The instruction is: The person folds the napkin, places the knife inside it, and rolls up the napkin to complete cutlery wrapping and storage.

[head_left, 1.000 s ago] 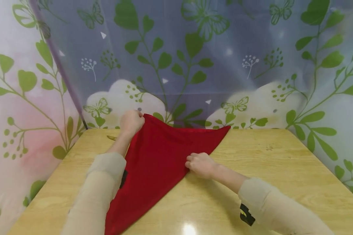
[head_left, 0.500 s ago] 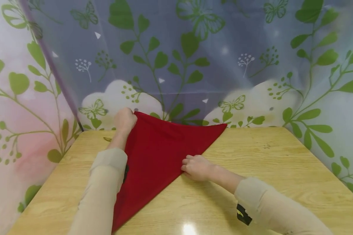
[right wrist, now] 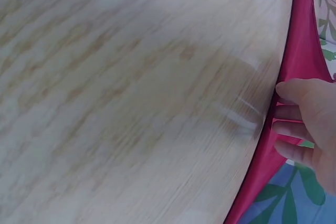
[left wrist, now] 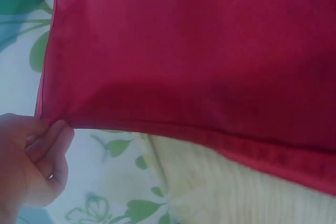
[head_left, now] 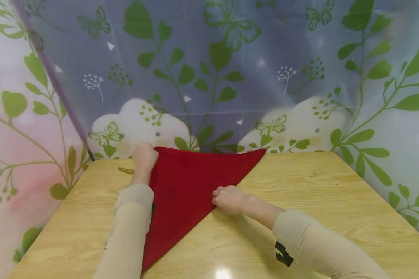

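Note:
A red cloth (head_left: 185, 186), folded into a triangle, lies over the wooden table with its slanting edge facing right. My left hand (head_left: 145, 159) grips its far left corner. In the left wrist view, thumb and fingers of the left hand (left wrist: 37, 156) pinch that corner, and the cloth (left wrist: 184, 51) stretches away from it. At the middle of the slanting edge, my right hand (head_left: 230, 199) holds the fabric with bent fingers. The right wrist view has the fingers of this hand (right wrist: 312, 124) over the narrow strip of cloth (right wrist: 302, 35). My left forearm hides part of the cloth's left side.
The wooden table (head_left: 300, 205) extends on both sides of the cloth. A small dark mark (head_left: 125, 170) shows beside the left hand. Behind the table hangs a leaf-patterned curtain (head_left: 195, 58), close to the cloth's far edge.
My left hand has come down with the corner, and the cloth's far edge lies straighter and flatter. The right hand keeps its place on the slanting edge. The view has shifted slightly.

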Demonstrator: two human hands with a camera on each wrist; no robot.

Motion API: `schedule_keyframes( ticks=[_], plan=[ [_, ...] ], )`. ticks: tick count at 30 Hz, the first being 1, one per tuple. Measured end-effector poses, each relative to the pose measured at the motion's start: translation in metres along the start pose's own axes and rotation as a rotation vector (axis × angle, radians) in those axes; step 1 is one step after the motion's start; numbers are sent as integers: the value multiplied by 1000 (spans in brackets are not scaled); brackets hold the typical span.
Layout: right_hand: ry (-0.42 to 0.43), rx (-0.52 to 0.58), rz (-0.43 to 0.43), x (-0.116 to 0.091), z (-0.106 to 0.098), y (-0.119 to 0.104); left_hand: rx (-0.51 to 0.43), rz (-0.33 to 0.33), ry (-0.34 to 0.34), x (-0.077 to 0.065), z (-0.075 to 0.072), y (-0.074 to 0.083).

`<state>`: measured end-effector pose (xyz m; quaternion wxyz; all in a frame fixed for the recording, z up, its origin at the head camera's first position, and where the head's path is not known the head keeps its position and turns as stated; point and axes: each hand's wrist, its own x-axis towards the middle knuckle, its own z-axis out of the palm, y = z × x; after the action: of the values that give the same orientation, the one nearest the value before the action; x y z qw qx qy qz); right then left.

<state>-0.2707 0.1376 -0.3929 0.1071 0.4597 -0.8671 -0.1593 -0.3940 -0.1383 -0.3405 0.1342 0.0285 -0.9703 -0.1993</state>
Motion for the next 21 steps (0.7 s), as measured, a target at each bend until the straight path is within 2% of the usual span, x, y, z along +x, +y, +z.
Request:
schedule_keyframes(
  ticks=[4,9,12,15,19,21],
  plan=[
    [-45,14,8,0,-1,-1,-27,-51,-37,2,6,-2],
    [-68,11,17,1,-3,-2,-72,-73,-36,5,5,-5],
    [-74,13,13,2,-4,-3,-87,-76,-75,3,3,-8],
    [-88,19,21,2,-5,-4,-59,-41,-200,0,1,-11],
    [-119,58,40,1,-7,-2,0,67,-389,-4,-3,-14],
    [-133,86,39,0,-8,0,41,118,-462,-8,-7,-16]
  ],
)
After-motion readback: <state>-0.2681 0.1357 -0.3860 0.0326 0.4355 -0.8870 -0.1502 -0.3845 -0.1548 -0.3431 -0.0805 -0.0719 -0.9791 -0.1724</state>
